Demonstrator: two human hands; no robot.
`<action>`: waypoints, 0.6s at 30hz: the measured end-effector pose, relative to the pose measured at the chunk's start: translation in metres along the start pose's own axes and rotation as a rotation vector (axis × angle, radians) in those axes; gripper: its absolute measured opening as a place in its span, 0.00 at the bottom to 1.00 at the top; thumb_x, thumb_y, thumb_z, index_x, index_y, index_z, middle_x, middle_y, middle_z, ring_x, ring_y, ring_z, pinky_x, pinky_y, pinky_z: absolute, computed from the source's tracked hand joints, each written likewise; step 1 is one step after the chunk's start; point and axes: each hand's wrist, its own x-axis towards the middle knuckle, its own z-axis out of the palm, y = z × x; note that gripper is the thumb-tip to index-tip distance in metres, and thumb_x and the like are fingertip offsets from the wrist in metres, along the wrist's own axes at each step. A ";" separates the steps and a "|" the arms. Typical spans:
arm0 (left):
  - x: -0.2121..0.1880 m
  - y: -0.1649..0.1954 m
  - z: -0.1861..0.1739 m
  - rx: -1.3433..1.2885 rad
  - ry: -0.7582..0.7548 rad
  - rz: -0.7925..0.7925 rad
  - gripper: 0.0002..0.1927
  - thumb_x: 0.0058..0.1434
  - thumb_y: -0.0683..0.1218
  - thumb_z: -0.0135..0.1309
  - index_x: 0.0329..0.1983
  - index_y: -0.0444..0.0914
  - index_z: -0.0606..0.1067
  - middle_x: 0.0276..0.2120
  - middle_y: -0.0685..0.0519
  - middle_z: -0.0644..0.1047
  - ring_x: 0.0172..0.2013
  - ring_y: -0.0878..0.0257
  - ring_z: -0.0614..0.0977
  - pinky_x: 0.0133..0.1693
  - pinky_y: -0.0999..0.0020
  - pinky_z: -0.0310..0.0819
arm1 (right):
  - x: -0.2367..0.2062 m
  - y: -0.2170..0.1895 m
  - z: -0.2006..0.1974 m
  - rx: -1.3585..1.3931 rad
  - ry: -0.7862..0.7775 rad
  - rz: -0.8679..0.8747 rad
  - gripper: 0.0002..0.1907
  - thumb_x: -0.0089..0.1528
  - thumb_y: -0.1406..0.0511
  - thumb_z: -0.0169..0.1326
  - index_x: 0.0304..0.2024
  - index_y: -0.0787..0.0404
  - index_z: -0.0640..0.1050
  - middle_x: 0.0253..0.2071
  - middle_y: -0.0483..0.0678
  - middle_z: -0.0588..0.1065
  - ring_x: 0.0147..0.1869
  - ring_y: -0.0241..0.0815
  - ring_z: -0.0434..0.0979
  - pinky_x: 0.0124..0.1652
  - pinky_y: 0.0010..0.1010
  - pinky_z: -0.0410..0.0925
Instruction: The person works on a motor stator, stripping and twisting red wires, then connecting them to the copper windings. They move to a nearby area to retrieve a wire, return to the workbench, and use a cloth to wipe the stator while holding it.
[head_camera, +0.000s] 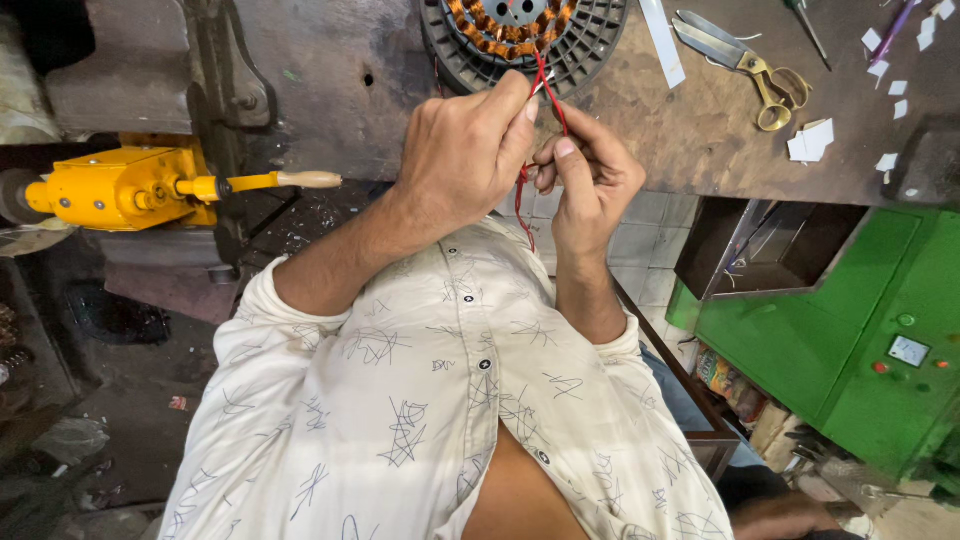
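Where the worn metal workbench (340, 90) meets the person's chest, two hands work one red wire (545, 85). Count: one black round stator (590, 45) with copper windings (480, 30), one pair of scissors (745, 60) with brass-coloured handles, one yellow hand-cranked winder (130, 185) with a wooden grip, one green cabinet (850, 340) with a small meter, and several white paper scraps (812, 140) scattered at the right of the bench.

Left hand (460, 150): fingers curled tight, thumb and forefinger pinched shut on the red wire just below the stator's rim. Right hand (590, 180): also closed, forefinger and thumb nipping the same wire a little lower, the two hands touching or nearly so. The wire runs up from the pinch into the windings at the bench's near edge; a loose tail hangs down between the hands, against the patterned white shirt (430, 400).

Stator cut off by the top of frame, only its lower part seen. Whether the wire is one strand or a twisted pair cannot be told. Palm sides of both hands hidden. Floor at left is dark and indistinct.
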 end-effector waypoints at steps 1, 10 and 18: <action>0.000 0.000 0.000 -0.002 0.006 0.006 0.08 0.75 0.44 0.48 0.40 0.35 0.69 0.24 0.46 0.76 0.23 0.47 0.80 0.25 0.52 0.69 | 0.000 0.000 0.000 -0.004 -0.003 0.003 0.14 0.69 0.76 0.50 0.57 0.74 0.77 0.34 0.55 0.78 0.29 0.37 0.74 0.30 0.24 0.67; 0.000 0.000 0.000 0.005 0.009 0.006 0.08 0.74 0.43 0.49 0.39 0.35 0.69 0.23 0.47 0.76 0.23 0.48 0.80 0.24 0.52 0.68 | 0.001 0.002 0.002 0.034 0.004 -0.015 0.14 0.68 0.76 0.51 0.56 0.73 0.77 0.33 0.54 0.77 0.29 0.36 0.72 0.31 0.24 0.67; -0.007 0.002 -0.002 -0.023 0.024 0.029 0.08 0.74 0.43 0.49 0.39 0.35 0.69 0.23 0.46 0.75 0.23 0.47 0.79 0.25 0.52 0.68 | -0.001 0.004 0.002 0.128 0.047 -0.036 0.15 0.67 0.75 0.51 0.55 0.73 0.77 0.32 0.55 0.77 0.27 0.36 0.72 0.29 0.24 0.66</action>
